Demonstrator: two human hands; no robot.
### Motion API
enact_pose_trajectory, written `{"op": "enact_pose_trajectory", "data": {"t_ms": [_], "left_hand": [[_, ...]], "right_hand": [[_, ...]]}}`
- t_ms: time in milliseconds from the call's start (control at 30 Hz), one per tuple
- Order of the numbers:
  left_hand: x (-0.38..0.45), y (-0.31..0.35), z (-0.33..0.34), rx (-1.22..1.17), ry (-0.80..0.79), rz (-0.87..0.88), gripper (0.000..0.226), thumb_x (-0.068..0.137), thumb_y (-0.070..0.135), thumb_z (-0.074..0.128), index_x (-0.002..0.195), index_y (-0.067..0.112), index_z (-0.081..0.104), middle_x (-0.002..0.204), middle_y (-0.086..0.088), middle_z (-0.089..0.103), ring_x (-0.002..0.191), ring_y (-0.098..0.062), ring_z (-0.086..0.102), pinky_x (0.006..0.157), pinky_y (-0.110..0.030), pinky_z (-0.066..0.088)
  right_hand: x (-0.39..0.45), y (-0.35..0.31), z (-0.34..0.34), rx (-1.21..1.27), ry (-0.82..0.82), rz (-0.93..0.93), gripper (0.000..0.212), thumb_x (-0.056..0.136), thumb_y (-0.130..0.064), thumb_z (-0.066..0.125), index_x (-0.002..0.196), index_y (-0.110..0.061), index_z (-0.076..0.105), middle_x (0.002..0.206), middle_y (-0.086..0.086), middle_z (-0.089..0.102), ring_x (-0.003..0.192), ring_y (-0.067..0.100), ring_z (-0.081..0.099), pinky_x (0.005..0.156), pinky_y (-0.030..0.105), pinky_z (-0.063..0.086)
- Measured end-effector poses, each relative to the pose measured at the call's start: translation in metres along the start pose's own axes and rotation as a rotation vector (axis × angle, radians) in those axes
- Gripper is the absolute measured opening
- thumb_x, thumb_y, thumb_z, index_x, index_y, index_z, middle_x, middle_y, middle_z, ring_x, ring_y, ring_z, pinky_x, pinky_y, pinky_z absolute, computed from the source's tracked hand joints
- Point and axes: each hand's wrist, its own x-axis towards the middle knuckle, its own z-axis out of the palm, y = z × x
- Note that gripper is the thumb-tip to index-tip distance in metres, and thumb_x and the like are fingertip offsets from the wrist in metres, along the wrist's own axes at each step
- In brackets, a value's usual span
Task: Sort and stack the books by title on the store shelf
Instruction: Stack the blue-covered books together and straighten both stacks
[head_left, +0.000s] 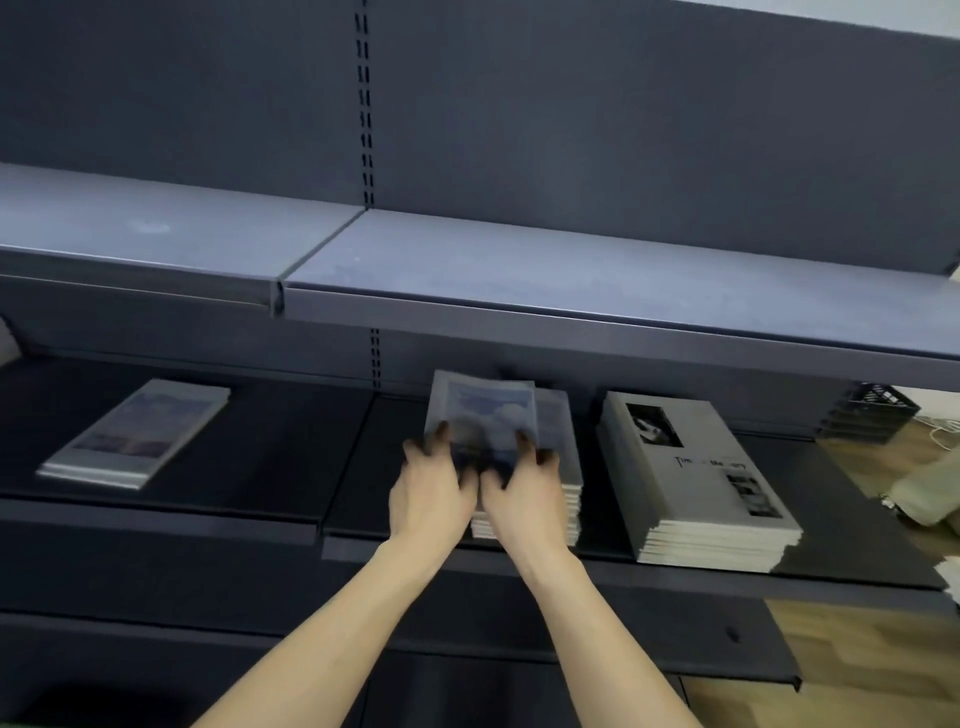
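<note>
Both hands meet over the middle stack of thin blue-grey sky-cover books (563, 467) near the front edge of the dark metal lower shelf (270, 447). The left hand (428, 496) and right hand (522, 499) hold the top blue cloud-cover book (485, 410) from its near end, fingers (441, 434) curled onto the cover (motion blur makes the exact grip uncertain). Its long axis runs away from the person, toward the shelf's back edge, slightly askew on the stack; squaring it calls for both hands equally.
</note>
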Motion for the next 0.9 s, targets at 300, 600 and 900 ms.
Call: {"op": "enact_pose_trajectory", "data": {"t_ms": [300,600,900], "left_hand": [[0.002,0.029,0.033,-0.093,-0.070,0.085,0.060,0.077,0.060,0.039,0.132,0.035,0.041,0.121,0.000,0.052,0.106,-0.025,0.053,0.073,-0.040,0.056],[0.022,0.042,0.041,-0.060,-0.135,0.091,0.065,0.081,0.057,0.043,0.141,0.033,0.032,0.134,-0.006,0.040,0.120,-0.030,0.045,0.093,-0.044,0.048],[0.047,0.040,0.066,-0.058,-0.238,0.072,0.068,0.091,0.051,0.053,0.147,0.026,0.025,0.143,-0.007,0.028,0.128,-0.028,0.037,0.094,-0.037,0.045]], "right_hand": [[0.010,0.040,-0.031,-0.007,0.016,0.017,0.064,0.086,-0.034,0.057,0.146,-0.023,0.037,0.135,0.013,0.046,0.120,0.031,0.047,0.093,0.040,0.050],[0.035,0.057,-0.027,0.010,0.000,0.029,0.065,0.084,-0.036,0.062,0.145,-0.026,0.041,0.143,0.009,0.043,0.128,0.031,0.042,0.099,0.042,0.046],[0.056,0.079,-0.010,0.070,-0.075,0.044,0.060,0.092,-0.039,0.057,0.148,-0.029,0.037,0.154,0.005,0.030,0.137,0.029,0.035,0.106,0.042,0.042]]}}
